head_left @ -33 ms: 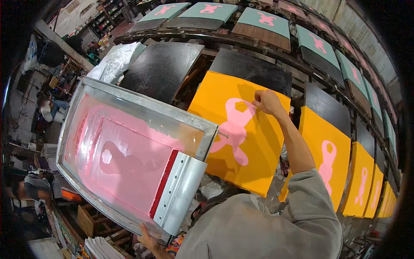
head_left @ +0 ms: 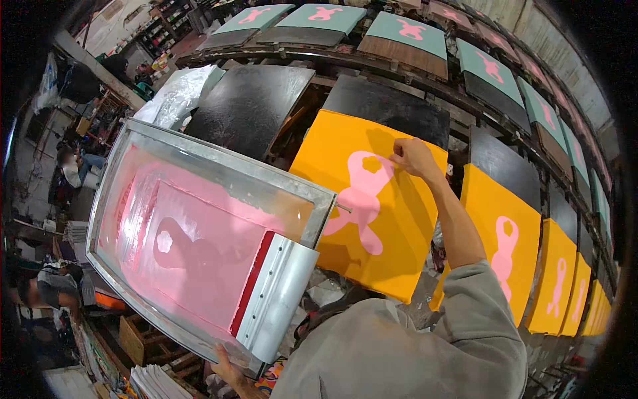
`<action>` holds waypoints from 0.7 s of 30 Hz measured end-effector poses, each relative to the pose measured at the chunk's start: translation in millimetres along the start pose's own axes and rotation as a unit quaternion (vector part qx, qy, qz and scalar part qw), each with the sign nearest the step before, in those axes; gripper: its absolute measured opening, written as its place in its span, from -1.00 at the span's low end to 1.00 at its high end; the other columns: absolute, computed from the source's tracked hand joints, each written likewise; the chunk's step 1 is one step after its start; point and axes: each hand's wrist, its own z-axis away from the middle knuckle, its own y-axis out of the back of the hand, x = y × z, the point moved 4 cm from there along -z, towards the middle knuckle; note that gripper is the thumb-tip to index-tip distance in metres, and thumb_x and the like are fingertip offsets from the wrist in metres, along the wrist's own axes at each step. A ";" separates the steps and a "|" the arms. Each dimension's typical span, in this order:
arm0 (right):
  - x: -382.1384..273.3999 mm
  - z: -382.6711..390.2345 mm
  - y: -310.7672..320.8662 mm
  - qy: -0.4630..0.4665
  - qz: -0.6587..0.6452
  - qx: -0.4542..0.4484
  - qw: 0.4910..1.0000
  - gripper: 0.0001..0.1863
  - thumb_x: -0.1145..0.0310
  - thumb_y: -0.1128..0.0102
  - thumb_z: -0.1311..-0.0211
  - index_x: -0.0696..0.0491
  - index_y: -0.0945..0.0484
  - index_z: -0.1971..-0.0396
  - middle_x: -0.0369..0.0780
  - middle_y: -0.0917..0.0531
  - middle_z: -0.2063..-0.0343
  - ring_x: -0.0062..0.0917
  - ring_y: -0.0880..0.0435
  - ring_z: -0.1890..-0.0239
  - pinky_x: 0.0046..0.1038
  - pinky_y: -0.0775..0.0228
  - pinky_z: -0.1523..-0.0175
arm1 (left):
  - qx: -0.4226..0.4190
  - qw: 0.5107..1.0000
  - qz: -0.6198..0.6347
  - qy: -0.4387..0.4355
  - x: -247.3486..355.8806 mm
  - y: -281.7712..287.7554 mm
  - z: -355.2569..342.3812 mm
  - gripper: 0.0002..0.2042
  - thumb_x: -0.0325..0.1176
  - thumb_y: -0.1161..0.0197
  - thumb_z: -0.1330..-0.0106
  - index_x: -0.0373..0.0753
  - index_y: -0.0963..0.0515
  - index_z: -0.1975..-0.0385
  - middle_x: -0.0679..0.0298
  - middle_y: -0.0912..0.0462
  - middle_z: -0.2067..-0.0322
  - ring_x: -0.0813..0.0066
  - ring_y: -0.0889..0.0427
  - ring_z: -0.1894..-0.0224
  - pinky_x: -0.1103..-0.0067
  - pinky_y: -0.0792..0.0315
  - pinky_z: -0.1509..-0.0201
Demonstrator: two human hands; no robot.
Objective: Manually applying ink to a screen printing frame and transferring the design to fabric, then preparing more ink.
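Observation:
My left hand (head_left: 226, 366) grips the lower edge of a metal-framed printing screen (head_left: 173, 139), tilted at the left and coated with pink ink. A metal squeegee with a red blade (head_left: 276, 289) lies on its right part. My right hand (head_left: 412, 157) is closed, fingertips at the upper right of a pink figure printed on an orange-yellow piece (head_left: 405, 246) on a sloped board; what its fingers hold, if anything, is hidden. The screen's corner hides part of the pink print.
More yellow printed pieces (head_left: 478, 199) line the right; teal ones (head_left: 385, 30) run behind. A black board (head_left: 239, 106) and silvery sheet (head_left: 176, 93) lie beyond the screen. Two people (head_left: 78, 166) are at the far left. Stacked sheets (head_left: 153, 382) stand below.

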 end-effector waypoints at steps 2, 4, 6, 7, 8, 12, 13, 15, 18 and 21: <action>2.0 0.5 3.7 0.008 -0.025 -0.003 1.000 -0.78 0.29 -0.39 -0.10 0.15 -0.61 0.44 -0.15 -0.66 0.55 -0.38 -0.63 0.46 -0.41 -0.45 0.30 | 0.009 1.000 0.012 -0.004 -1.0 2.1 -0.4 -0.49 -0.26 -0.22 -0.43 -0.53 -0.33 -0.21 0.11 -0.55 0.05 0.41 -0.51 0.12 0.47 -0.43 0.05; 3.1 3.3 8.7 -0.001 -0.042 -0.005 0.999 -0.78 0.31 -0.37 -0.14 0.16 -0.61 0.45 -0.16 -0.65 0.58 -0.42 -0.64 0.46 -0.44 -0.47 0.28 | 0.025 0.999 0.022 -0.002 -2.1 4.7 -0.3 -0.48 -0.26 -0.22 -0.43 -0.54 -0.33 -0.22 0.11 -0.54 0.02 0.42 -0.50 0.11 0.48 -0.43 0.03; 6.5 9.6 11.2 -0.073 -0.278 -0.027 0.957 -0.82 0.32 -0.31 -0.23 0.13 -0.59 0.36 -0.21 -0.65 0.45 -0.50 -0.66 0.34 -0.48 -0.53 0.20 | 0.014 1.000 0.002 -0.012 -2.8 4.5 -0.3 -0.49 -0.27 -0.22 -0.43 -0.53 -0.33 -0.22 0.09 -0.52 -0.02 0.40 -0.50 0.07 0.47 -0.44 0.00; 4.4 13.7 12.9 -0.071 -0.271 -0.034 0.959 -0.82 0.32 -0.31 -0.23 0.13 -0.59 0.36 -0.21 -0.65 0.45 -0.50 -0.66 0.34 -0.48 -0.53 0.20 | 0.017 1.000 0.005 -0.013 -4.2 4.8 -0.3 -0.49 -0.27 -0.22 -0.43 -0.53 -0.33 -0.22 0.09 -0.52 -0.02 0.40 -0.50 0.07 0.47 -0.44 0.00; -0.1 19.3 14.2 -0.061 -0.459 -0.027 0.886 -0.84 0.33 -0.28 -0.26 0.11 -0.57 0.31 -0.22 -0.64 0.35 -0.51 -0.66 0.27 -0.46 -0.55 0.15 | 0.013 1.000 0.021 -0.014 -6.0 5.1 -0.8 -0.48 -0.27 -0.22 -0.42 -0.53 -0.32 -0.23 0.08 -0.52 -0.04 0.38 -0.50 0.05 0.45 -0.44 -0.02; -22.0 39.9 24.9 0.009 -0.773 -0.034 0.634 -0.88 0.35 -0.22 -0.31 0.03 -0.52 0.23 -0.23 -0.56 0.13 -0.49 -0.63 0.11 -0.40 -0.58 0.05 | 0.021 0.999 0.038 -0.002 -19.9 9.5 -9.6 -0.46 -0.27 -0.23 -0.42 -0.50 -0.29 -0.26 0.06 -0.50 -0.08 0.34 -0.51 0.01 0.42 -0.44 -0.07; -29.8 46.4 28.6 0.045 -0.799 -0.031 0.598 -0.91 0.36 -0.20 -0.30 0.03 -0.51 0.29 -0.22 -0.56 0.20 -0.48 -0.62 0.16 -0.36 -0.59 0.03 | 0.048 0.998 0.032 0.016 -24.8 14.0 -14.3 -0.46 -0.27 -0.23 -0.42 -0.50 -0.29 -0.26 0.06 -0.50 -0.08 0.34 -0.51 0.01 0.42 -0.44 -0.07; -44.4 56.9 34.0 0.082 -0.816 -0.037 0.571 -0.91 0.37 -0.20 -0.29 0.04 -0.51 0.30 -0.22 -0.55 0.23 -0.47 -0.61 0.18 -0.35 -0.59 0.04 | 0.030 0.999 0.001 0.029 -31.6 16.1 -22.7 -0.45 -0.27 -0.23 -0.42 -0.49 -0.27 -0.27 0.07 -0.50 -0.08 0.34 -0.51 0.01 0.41 -0.43 -0.08; -66.1 67.0 44.4 0.130 -0.824 -0.040 0.549 -0.90 0.37 -0.19 -0.27 0.06 -0.50 0.34 -0.21 -0.53 0.29 -0.45 -0.59 0.22 -0.32 -0.61 0.07 | 0.017 1.000 -0.015 -0.010 -31.9 16.1 -26.1 -0.45 -0.27 -0.23 -0.42 -0.49 -0.27 -0.27 0.08 -0.50 -0.09 0.35 -0.50 0.01 0.42 -0.43 -0.09; -85.9 72.5 51.9 0.152 -0.817 -0.061 0.553 -0.88 0.35 -0.15 -0.28 0.08 -0.48 0.36 -0.19 -0.52 0.32 -0.40 -0.59 0.23 -0.29 -0.63 0.11 | 0.021 0.998 0.023 -0.046 -23.6 11.5 -21.1 -0.46 -0.27 -0.24 -0.42 -0.48 -0.28 -0.26 0.09 -0.51 -0.04 0.36 -0.51 0.05 0.45 -0.43 -0.05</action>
